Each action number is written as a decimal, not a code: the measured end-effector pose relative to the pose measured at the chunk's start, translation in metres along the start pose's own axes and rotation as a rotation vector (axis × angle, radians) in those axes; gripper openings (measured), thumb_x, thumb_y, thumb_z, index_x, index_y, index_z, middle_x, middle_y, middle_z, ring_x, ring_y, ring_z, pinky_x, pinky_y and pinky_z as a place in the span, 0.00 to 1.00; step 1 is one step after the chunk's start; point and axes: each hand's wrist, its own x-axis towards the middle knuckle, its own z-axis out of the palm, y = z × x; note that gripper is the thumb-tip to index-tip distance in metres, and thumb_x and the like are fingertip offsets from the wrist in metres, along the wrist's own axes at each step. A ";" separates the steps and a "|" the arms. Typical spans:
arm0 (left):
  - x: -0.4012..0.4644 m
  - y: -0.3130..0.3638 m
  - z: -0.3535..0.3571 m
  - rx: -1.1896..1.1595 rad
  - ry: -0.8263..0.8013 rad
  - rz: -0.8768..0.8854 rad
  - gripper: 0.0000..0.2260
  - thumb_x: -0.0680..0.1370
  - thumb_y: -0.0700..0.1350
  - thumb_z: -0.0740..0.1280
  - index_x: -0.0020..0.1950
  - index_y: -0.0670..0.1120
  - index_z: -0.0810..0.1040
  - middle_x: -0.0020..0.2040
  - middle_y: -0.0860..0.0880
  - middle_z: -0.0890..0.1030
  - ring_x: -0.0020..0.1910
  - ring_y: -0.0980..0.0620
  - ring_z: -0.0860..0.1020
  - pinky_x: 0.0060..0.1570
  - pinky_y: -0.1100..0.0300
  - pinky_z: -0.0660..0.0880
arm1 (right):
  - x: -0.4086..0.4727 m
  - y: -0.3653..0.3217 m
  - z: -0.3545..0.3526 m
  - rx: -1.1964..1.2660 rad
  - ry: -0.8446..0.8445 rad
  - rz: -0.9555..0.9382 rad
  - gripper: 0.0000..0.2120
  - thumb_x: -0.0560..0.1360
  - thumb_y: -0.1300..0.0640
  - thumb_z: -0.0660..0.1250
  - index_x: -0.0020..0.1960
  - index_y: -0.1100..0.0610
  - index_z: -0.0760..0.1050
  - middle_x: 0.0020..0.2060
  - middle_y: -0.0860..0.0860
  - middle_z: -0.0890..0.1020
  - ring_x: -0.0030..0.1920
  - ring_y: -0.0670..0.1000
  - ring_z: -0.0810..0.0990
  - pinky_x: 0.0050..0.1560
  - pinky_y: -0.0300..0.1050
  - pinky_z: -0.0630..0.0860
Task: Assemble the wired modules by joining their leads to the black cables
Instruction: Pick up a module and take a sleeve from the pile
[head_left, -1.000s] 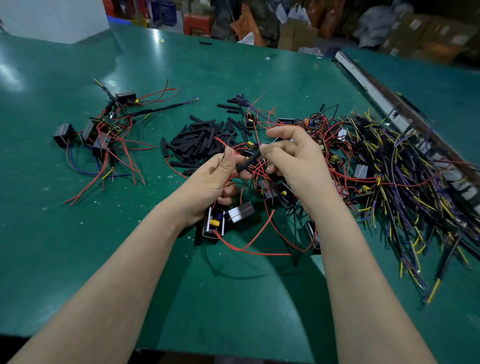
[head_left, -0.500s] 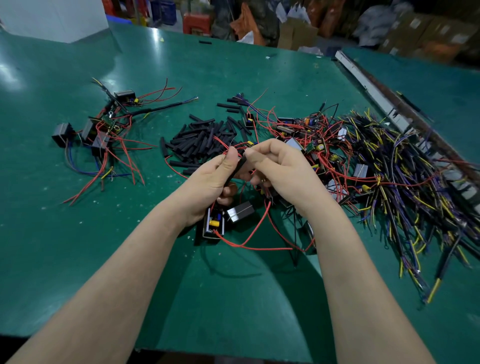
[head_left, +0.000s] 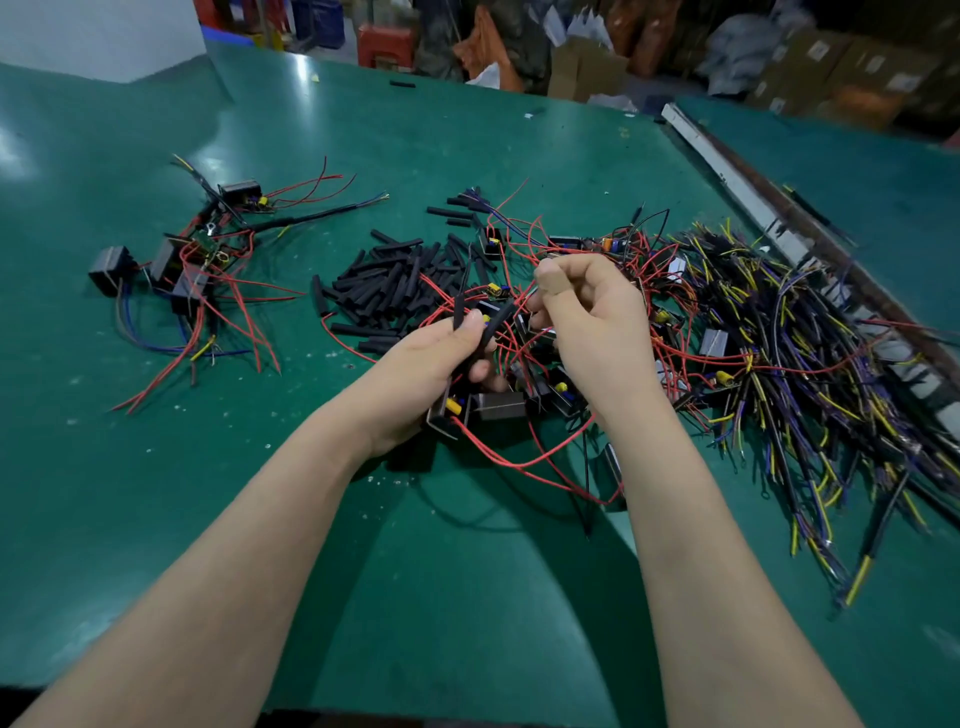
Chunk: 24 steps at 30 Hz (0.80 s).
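Note:
My left hand (head_left: 431, 364) pinches two short black tubes (head_left: 493, 325) between thumb and fingers, above a small black module (head_left: 451, 413) with a yellow part and red leads. My right hand (head_left: 592, 322) is curled just to the right of them, thumb up, pinching thin red leads (head_left: 524, 296); what its fingertips hold is partly hidden. More modules with red wires (head_left: 550, 395) lie under both hands. A long red lead (head_left: 524, 462) loops toward me on the green table (head_left: 156, 493).
A heap of loose black tubes (head_left: 395, 280) lies behind my left hand. A group of modules with wires (head_left: 182, 270) sits at the far left. A big tangle of black, yellow and purple cables (head_left: 789, 364) fills the right. A metal rail (head_left: 727, 176) borders the table's right side.
My right hand let go of the black tube, rose and pulled slightly right with the red leads. My left hand now holds two tubes fanned apart.

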 end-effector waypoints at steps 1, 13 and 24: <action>0.000 0.000 -0.001 0.006 0.010 -0.009 0.15 0.79 0.56 0.57 0.43 0.46 0.72 0.27 0.55 0.71 0.34 0.54 0.78 0.38 0.60 0.68 | 0.000 -0.001 -0.001 0.015 -0.011 0.016 0.07 0.80 0.56 0.63 0.43 0.51 0.73 0.33 0.45 0.79 0.34 0.43 0.77 0.39 0.37 0.74; 0.002 0.020 -0.017 -0.618 0.166 0.093 0.15 0.82 0.54 0.53 0.40 0.47 0.68 0.24 0.54 0.65 0.27 0.56 0.72 0.31 0.67 0.74 | 0.000 -0.001 -0.012 0.132 -0.199 0.185 0.04 0.80 0.54 0.63 0.50 0.51 0.76 0.34 0.43 0.83 0.32 0.41 0.77 0.31 0.31 0.71; -0.007 0.004 0.016 -0.442 -0.058 0.042 0.13 0.76 0.55 0.58 0.40 0.46 0.67 0.26 0.53 0.64 0.29 0.54 0.72 0.33 0.67 0.72 | -0.001 0.006 -0.008 -0.019 -0.171 0.035 0.06 0.80 0.57 0.63 0.47 0.47 0.75 0.35 0.47 0.82 0.31 0.42 0.77 0.32 0.31 0.70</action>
